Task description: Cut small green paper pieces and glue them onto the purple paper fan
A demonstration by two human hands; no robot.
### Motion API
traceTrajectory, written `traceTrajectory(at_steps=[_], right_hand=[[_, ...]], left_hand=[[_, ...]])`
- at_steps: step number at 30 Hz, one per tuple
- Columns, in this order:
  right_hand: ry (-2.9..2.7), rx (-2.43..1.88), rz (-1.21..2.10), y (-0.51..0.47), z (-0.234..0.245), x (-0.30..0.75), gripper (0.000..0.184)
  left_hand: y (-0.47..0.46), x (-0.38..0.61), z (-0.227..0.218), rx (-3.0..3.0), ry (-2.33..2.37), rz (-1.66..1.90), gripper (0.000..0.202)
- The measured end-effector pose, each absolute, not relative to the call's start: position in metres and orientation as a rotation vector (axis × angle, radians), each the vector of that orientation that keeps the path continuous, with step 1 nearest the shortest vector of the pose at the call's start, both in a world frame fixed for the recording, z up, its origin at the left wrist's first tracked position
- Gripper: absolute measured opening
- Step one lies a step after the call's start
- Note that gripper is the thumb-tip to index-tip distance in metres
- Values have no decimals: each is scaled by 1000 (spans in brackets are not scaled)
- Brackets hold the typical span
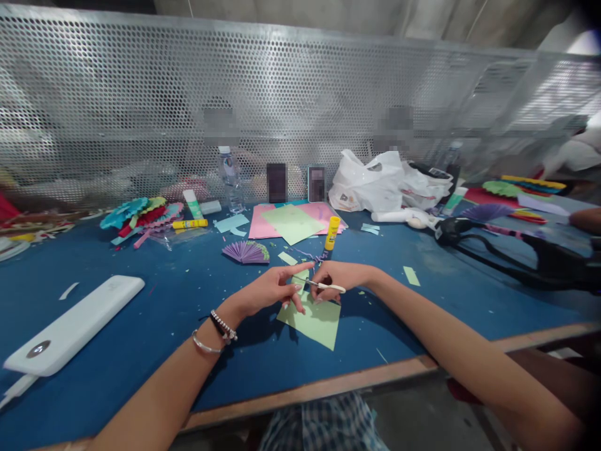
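My right hand (335, 275) is closed on a pair of scissors (337, 289) with cream handles. Its thin blades point left, across a small light green paper piece (302, 275). That piece is pinched by my left hand (277, 289), whose index finger stretches towards my right hand. Below both hands a larger light green sheet (317, 326) lies flat on the blue table (225, 376). Just beyond my right hand stands a yellow glue stick (332, 233). A purple pleated paper fan (245, 252) rests past my left hand.
Pink and green sheets (293, 223) lie farther back. A white power bank (77, 322) is at left. Folded paper fans (136, 216), a second glue stick (190, 223) and a water bottle (230, 178) stand beyond. At right are white plastic bags (370, 181) and black straps (498, 250). A perforated metal screen (282, 94) closes the back.
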State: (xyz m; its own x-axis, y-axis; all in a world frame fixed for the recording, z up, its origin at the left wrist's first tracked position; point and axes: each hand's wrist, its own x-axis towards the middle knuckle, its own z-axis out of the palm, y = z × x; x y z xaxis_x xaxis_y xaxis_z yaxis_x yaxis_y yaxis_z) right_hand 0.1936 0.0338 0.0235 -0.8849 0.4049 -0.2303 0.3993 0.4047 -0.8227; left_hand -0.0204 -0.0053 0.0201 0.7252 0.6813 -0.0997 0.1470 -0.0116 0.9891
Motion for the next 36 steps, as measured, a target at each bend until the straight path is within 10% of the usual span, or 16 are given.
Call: traceTrajectory(at_steps=[36], right_hand=[[-1903, -943, 1311, 39, 4, 177, 41]], left_hand=[[11, -21, 5, 1776, 1184, 887, 51]])
